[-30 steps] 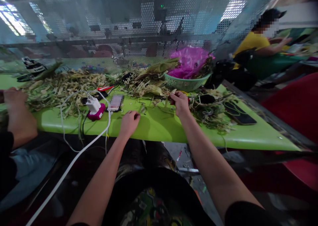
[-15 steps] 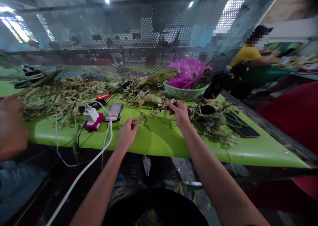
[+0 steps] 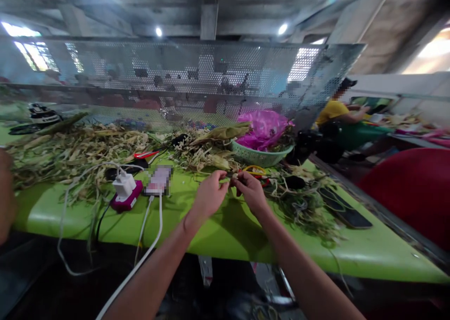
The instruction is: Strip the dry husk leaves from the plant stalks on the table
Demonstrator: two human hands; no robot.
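Over the green tabletop, my two hands come together near the middle. My right hand pinches a small pale-brown piece of dried husk between thumb and fingertips; most of it is hidden by the fingers. Just to its left is my left hand, thumb and forefinger a little apart, with nothing visible between them. Behind the hands lies a heap of dry, shredded husk leaves. A green plastic basket holding a purple plastic bag stands at the back right.
A phone with white cables and a white charger on a purple block lie left. Red-handled scissors rest behind them. A dark phone lies right beside tangled plant strands. Another person's arm shows at far left.
My left hand has moved up and right to meet my right hand. My right hand has come away from the leaf heap toward me. The head view has tilted upward.
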